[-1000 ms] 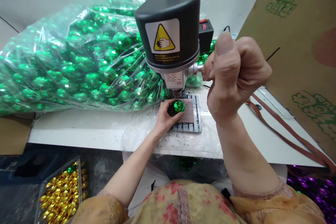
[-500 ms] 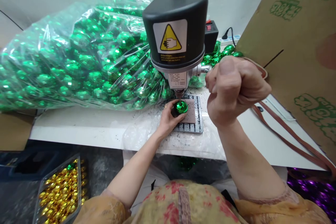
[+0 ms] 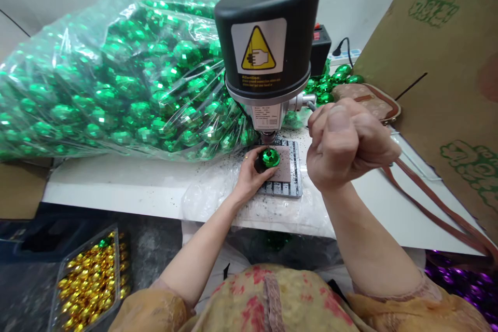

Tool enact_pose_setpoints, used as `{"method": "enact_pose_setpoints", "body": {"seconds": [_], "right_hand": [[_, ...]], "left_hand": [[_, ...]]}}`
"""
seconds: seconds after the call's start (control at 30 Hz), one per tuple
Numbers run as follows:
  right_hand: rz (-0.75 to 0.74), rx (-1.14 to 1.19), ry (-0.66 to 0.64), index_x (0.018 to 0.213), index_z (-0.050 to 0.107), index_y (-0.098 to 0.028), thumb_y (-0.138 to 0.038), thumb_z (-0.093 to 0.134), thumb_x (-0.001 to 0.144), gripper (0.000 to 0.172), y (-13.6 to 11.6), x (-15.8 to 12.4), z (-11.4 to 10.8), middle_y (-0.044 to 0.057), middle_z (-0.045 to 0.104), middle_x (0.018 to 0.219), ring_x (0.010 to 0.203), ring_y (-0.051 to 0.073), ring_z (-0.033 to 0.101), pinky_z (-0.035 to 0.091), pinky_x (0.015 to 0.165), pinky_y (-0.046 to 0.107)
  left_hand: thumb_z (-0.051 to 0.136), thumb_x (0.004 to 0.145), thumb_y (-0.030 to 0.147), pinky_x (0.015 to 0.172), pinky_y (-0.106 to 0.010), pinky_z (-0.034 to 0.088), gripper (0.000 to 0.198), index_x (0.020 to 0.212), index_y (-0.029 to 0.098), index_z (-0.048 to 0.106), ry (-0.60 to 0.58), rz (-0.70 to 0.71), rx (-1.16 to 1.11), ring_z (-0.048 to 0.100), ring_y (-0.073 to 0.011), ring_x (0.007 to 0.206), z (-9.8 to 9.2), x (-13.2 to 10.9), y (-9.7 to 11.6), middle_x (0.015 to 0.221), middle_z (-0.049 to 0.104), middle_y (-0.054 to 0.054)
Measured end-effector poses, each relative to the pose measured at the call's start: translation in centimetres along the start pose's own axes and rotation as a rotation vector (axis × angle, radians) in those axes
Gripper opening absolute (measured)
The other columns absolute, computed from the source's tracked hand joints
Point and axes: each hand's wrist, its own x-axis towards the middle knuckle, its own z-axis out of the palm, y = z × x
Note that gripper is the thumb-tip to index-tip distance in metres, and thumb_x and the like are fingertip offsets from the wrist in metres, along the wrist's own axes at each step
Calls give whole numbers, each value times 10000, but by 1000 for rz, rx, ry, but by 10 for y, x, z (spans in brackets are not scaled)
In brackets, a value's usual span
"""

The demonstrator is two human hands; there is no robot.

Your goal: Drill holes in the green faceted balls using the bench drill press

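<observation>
Under the black drill press head (image 3: 266, 36), my left hand (image 3: 249, 174) grips a shiny green ball (image 3: 271, 157) on the metal base plate (image 3: 294, 168). The ball sits in a dark holder partly covered by my fingers, and the chuck (image 3: 268, 137) is directly above it. My right hand (image 3: 348, 140) is a fist raised to the right of the drill, at the end of its side lever (image 3: 307, 99); the fingers hide what they hold.
A clear bag of green faceted balls (image 3: 116, 88) fills the left side. More green balls (image 3: 324, 88), a strapped bag (image 3: 365, 96) and a large carton (image 3: 443, 78) are at the right. A tub of gold balls (image 3: 87, 280) stands lower left.
The drill head sits slightly lower over the ball, and my right fist has tilted and moved down a little. The view has shifted slightly. My left hand stays on the ball.
</observation>
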Motion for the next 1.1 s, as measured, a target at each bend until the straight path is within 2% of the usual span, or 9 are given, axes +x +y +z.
{"method": "enact_pose_setpoints", "body": {"seconds": [0.13, 0.7, 0.87, 0.93, 1.0, 1.07, 1.1], "right_hand": [[-56, -14, 2, 566, 157, -171, -186, 558, 881, 510, 1, -3, -2, -54, 215, 486, 431, 42, 240, 260, 435, 272], [-136, 32, -123, 575, 212, -175, -114, 533, 851, 427, 6, -10, -15, -62, 306, 507, 453, 35, 311, 349, 446, 245], [-162, -4, -127, 586, 192, -172, -100, 521, 865, 437, 6, -18, -16, -62, 285, 520, 448, 20, 296, 355, 462, 229], [-109, -22, -75, 578, 180, -168, -122, 530, 886, 469, 2, -12, -11, -63, 254, 499, 440, 17, 298, 342, 464, 228], [6, -24, 4, 552, 193, -166, -165, 557, 902, 505, -5, 1, -2, -64, 244, 485, 424, 13, 296, 292, 450, 236], [175, -54, 0, 530, 273, -185, -207, 574, 911, 486, -12, 18, 6, -63, 282, 489, 421, 27, 357, 268, 451, 263], [206, -55, -21, 538, 309, -198, -211, 580, 908, 459, -15, 26, 10, -65, 309, 493, 420, 34, 378, 274, 453, 274]], "left_hand": [[822, 769, 322, 1035, -413, 485, 543, 1257, 221, 606, 1, 1, -1, 611, -269, 1190, 0, 0, 1, 1252, 661, -100], [800, 774, 302, 1061, -424, 460, 532, 1259, 217, 598, -6, -6, -46, 591, -268, 1215, 0, -1, 3, 1284, 649, -110], [801, 767, 305, 1066, -417, 460, 537, 1255, 219, 594, -4, -22, -40, 593, -259, 1212, 1, -1, 3, 1278, 653, -100], [797, 771, 304, 1056, -412, 469, 532, 1254, 215, 594, 6, -19, -28, 598, -258, 1208, 2, 0, 1, 1268, 657, -98], [799, 770, 310, 1035, -407, 485, 539, 1257, 210, 591, 20, -21, -4, 607, -259, 1199, 3, 1, 0, 1255, 659, -99], [802, 770, 325, 1004, -403, 502, 533, 1245, 208, 591, 53, -13, 51, 624, -255, 1166, 3, -1, 2, 1228, 665, -97], [800, 772, 333, 979, -400, 512, 516, 1227, 207, 593, 93, 4, 95, 634, -251, 1135, 3, -4, 5, 1199, 671, -93]]}}
